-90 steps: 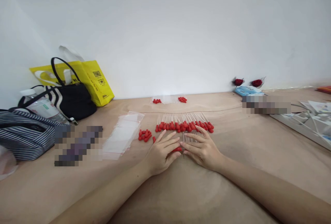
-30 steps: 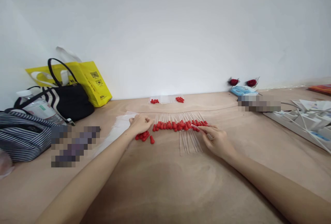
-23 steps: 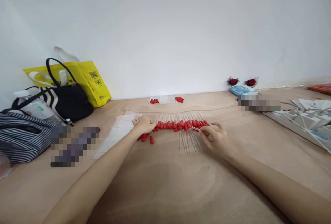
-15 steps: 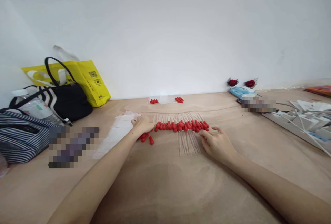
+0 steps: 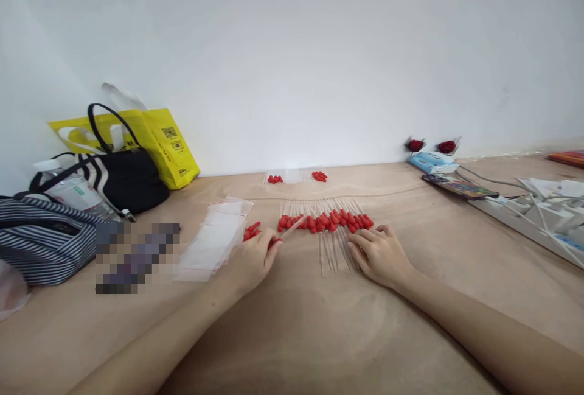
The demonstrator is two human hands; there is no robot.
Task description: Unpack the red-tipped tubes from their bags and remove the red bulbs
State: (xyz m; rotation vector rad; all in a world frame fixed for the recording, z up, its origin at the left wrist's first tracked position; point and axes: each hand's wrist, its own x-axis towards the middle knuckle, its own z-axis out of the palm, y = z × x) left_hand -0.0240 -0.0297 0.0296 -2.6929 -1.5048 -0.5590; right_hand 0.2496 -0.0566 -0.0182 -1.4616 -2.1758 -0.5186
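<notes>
My left hand (image 5: 255, 256) pinches a glass dropper by its red rubber bulb (image 5: 277, 240), its clear tube (image 5: 292, 228) slanting up to the right. Just behind that hand lie a few loose red bulbs (image 5: 252, 230). A row of droppers (image 5: 323, 221) with red bulbs spreads across the middle of the table. Most of their tubes point to the wall; several tubes (image 5: 334, 252) point toward me. At the row's right end rests my right hand (image 5: 381, 254), fingers bent and thumb apart, touching the end bulbs and close to the near tubes. I see nothing held in it.
Flat clear zip bags (image 5: 212, 240) lie left of the droppers. By the wall are bagged red bulbs (image 5: 275, 179). Bags (image 5: 132, 179) and a blurred item (image 5: 139, 258) sit left; a tissue pack (image 5: 432, 162), a phone (image 5: 458, 187) and a cabled white strip (image 5: 529, 221) are right.
My left hand has come nearer and now holds a dropper that stands out from the row. My right hand's raised finger has come down onto the end bulbs. The view has shifted slightly.
</notes>
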